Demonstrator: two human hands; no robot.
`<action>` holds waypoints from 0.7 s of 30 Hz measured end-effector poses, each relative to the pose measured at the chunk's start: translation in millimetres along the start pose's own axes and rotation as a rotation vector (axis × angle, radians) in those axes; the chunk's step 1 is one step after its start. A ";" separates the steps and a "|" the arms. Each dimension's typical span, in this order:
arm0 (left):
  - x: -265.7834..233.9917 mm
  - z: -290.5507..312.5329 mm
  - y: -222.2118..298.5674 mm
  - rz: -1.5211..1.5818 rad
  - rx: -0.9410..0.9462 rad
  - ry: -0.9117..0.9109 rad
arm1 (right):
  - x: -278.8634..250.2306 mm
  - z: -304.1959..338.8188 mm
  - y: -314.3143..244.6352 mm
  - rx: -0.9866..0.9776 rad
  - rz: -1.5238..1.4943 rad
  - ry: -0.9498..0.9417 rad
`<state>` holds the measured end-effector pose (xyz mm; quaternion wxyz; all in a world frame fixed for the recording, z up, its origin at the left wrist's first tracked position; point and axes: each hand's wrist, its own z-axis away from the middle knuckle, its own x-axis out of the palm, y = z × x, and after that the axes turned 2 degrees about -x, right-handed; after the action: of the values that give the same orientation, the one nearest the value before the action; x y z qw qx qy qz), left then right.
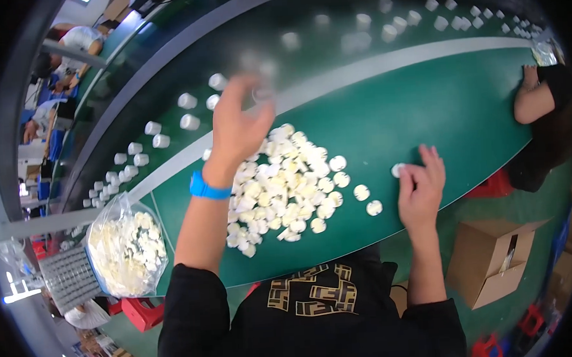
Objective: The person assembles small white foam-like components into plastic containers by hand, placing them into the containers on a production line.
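We see the left hand (241,119) over the far pale rail (383,63), its fingertips blurred; whether its grip is released or grasping anything, we cannot tell. The right hand (422,184) is to the right, thumb and forefinger curled at a small white disc (398,170), the other fingers extended; we cannot tell whether the disc is pinched or merely touched.

If that grip is loose, we judge the disc could slip onto the counter (464,117). A low sweep of the left forearm could scatter the heap of discs (280,185) beside it, while a careless brush could tip the white cups (189,122) beyond the rail.

The discs are thin, round and cream to white, heaped at odd angles, with strays to the right. The cups look like stubby, smooth cylinders. The counter is flat and green; at its left end, a crinkled clear bag (128,251) bulges with similar pale pieces.
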<state>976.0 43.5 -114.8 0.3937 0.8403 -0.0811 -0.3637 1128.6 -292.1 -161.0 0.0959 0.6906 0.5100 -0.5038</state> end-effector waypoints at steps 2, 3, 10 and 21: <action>-31.2 44.8 0.0 0.071 -0.025 0.064 | -0.9 -4.0 7.6 0.059 -0.009 0.015; -44.9 63.5 -0.8 0.072 -0.032 0.086 | 0.6 -5.1 8.7 0.144 0.000 0.029; -139.3 178.5 -41.8 0.577 -0.371 0.414 | -7.7 -0.2 12.4 0.286 -0.286 0.026; -126.5 194.8 -38.1 1.340 -0.355 0.096 | 8.2 4.8 -2.5 0.216 -0.022 -0.068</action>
<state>747.4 5.4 -155.9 0.6681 0.5471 -0.5042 -0.0126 1123.5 -289.1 -168.8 0.0328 0.6737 0.4569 -0.5799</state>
